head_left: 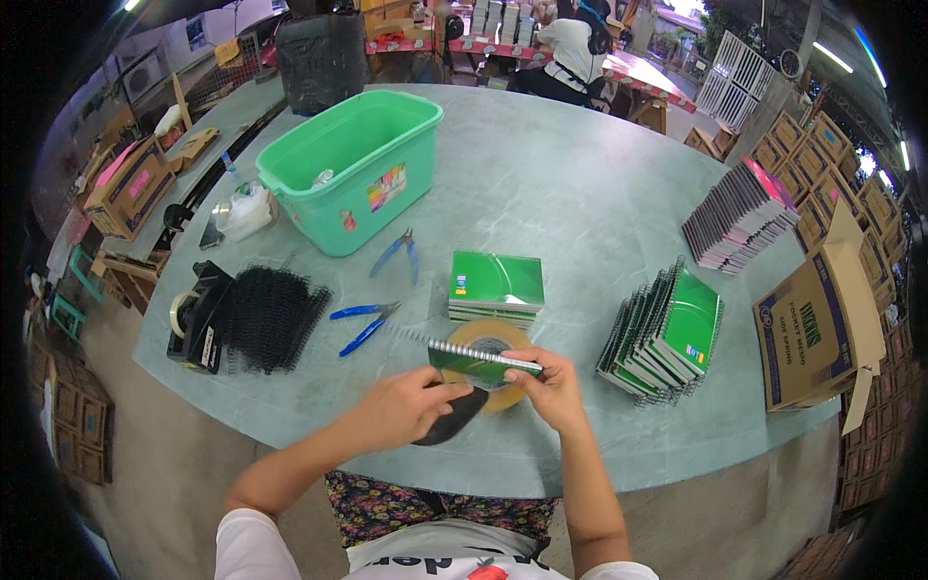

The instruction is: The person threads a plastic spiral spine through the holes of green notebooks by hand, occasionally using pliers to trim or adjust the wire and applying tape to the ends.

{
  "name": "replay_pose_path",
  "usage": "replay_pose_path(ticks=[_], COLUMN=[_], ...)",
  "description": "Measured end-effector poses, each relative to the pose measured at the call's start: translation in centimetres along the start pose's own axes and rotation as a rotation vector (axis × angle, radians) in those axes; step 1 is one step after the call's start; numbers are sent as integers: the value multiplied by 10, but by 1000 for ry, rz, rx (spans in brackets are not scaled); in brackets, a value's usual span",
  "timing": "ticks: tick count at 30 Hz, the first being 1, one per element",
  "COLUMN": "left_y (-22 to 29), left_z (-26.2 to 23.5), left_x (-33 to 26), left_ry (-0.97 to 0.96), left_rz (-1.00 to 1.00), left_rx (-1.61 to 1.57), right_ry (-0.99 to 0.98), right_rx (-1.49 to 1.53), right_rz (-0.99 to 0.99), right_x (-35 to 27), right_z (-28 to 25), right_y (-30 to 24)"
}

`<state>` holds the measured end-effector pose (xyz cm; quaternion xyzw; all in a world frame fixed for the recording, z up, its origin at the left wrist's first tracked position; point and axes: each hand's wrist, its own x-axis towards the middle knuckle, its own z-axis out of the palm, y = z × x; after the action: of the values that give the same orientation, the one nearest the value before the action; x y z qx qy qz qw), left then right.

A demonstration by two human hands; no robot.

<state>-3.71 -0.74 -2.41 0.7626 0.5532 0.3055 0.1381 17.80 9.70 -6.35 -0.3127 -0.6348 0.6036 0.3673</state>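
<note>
A small green spiral notebook [474,364] is held up in front of me with its spine on top. A stretch of dark wire coil [408,334] sticks out past the spine's left end. My right hand [549,389] pinches the notebook's right end. My left hand [414,406] is closed at its lower left side. Beneath the notebook lies a wide roll of clear yellowish tape [512,394]. A dark, flat, rounded piece [452,422] is partly hidden by my left hand. Just beyond stands a stack of green notebooks [497,280].
Blue-handled cutters [363,327] and another blue pair [396,257] lie left of centre. A heap of black coils [274,317] sits by a tape dispenser [200,319]. Behind is a green tub [372,198]. At right are coiled green notebooks [667,333], pink-topped notebooks [739,217] and a carton [807,329].
</note>
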Motion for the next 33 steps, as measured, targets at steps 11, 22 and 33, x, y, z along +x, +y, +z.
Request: replay_pose_path(ticks=[11,22,33], left_y=[21,25,27], left_z=[-6,18,34], left_x=[27,28,-7], left_ry=[433,61,-79], left_rz=[-118,-106,-33], left_rx=[-223,-159,139], right_ry=[44,43,43], right_rx=[25,-1,88], right_rz=[105,63,-73], right_x=[-10,-15,-11], right_z=[-4,-1,8], right_y=[12,17,18])
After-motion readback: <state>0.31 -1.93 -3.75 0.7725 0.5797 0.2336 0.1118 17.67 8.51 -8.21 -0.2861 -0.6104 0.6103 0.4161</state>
